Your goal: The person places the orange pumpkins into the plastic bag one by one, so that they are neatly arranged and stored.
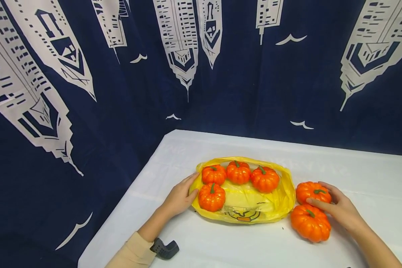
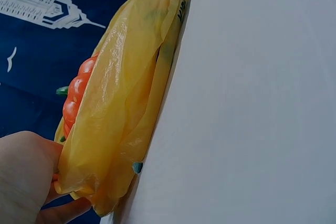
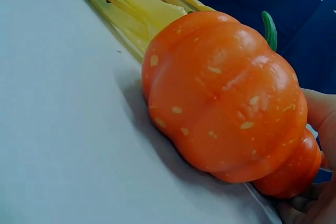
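A yellow plastic bag [image 1: 271,213] lies spread with its mouth facing up, and several small orange pumpkins [image 1: 238,173] with green stems sit inside it. My left hand [image 1: 180,195] holds the bag's left edge between thumb and fingers; the left wrist view shows the film [image 2: 118,108] bunched there. To the right of the bag, my right hand [image 1: 345,208] grips an orange pumpkin [image 1: 309,190], thumb in front and fingers behind. Another orange pumpkin [image 1: 309,225] sits just in front of the held one; it fills much of the right wrist view and hides part of the held pumpkin [image 3: 294,174].
Everything rests on a white-covered table [image 1: 241,245]. Behind and to the left hangs a dark blue curtain [image 1: 234,100] printed with white buildings and birds. A black wrist strap [image 1: 165,248] juts out beside the left sleeve [image 1: 134,251].
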A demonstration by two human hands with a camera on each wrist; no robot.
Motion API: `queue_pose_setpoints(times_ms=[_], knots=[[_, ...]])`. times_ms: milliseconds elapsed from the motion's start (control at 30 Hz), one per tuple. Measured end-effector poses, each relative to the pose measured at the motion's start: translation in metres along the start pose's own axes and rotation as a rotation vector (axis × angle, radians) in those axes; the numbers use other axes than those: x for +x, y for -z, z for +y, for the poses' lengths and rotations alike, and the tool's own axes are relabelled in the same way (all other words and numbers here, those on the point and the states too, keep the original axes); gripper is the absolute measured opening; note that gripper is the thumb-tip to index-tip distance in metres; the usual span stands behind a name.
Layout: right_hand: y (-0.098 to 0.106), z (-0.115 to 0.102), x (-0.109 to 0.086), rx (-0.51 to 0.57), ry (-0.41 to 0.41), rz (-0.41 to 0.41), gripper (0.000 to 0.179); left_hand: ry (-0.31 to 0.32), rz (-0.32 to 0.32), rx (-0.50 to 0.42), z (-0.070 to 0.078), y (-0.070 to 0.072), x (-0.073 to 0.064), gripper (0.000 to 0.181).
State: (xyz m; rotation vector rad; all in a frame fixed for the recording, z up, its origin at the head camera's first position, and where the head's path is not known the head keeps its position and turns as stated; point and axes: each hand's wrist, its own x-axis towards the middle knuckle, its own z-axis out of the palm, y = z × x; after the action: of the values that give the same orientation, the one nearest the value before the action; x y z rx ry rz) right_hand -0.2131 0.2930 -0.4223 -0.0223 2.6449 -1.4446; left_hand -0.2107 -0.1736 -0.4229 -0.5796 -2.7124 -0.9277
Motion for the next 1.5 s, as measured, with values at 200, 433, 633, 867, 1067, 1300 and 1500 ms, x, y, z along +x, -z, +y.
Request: queue_pose_setpoints(times_ms=[200, 433, 633, 867, 1067, 1300, 1500], knots=[[0.002, 0.0, 0.0, -0.017, -0.012, 0.006, 0.089, 0.002, -0.009, -0.005, 0.0, -0.002, 0.001, 0.055], [-0.001, 0.001, 0.0, -0.016, -0.015, 0.01, 0.089, -0.001, -0.013, -0.009, 0.0, -0.002, -0.001, 0.055], [-0.003, -0.001, 0.001, -0.016, -0.007, 0.018, 0.089, -0.005, -0.002, -0.001, 0.0, 0.002, -0.001, 0.055], [-0.002, -0.001, 0.001, -0.036, -0.004, 0.035, 0.089, -0.01, -0.011, 0.001, -0.001, 0.002, 0.0, 0.055], [-0.004, -0.002, 0.001, -0.046, -0.009, 0.039, 0.089, -0.017, -0.01, 0.005, 0.001, 0.003, 0.0, 0.055], [0.0, -0.011, -0.005, -0.05, 0.002, 0.069, 0.09, -0.022, -0.012, 0.01, 0.0, 0.003, -0.002, 0.055], [0.002, -0.03, -0.01, -0.006, 0.048, 0.105, 0.087, -0.028, -0.004, 0.007, 0.0, 0.003, -0.001, 0.056]])
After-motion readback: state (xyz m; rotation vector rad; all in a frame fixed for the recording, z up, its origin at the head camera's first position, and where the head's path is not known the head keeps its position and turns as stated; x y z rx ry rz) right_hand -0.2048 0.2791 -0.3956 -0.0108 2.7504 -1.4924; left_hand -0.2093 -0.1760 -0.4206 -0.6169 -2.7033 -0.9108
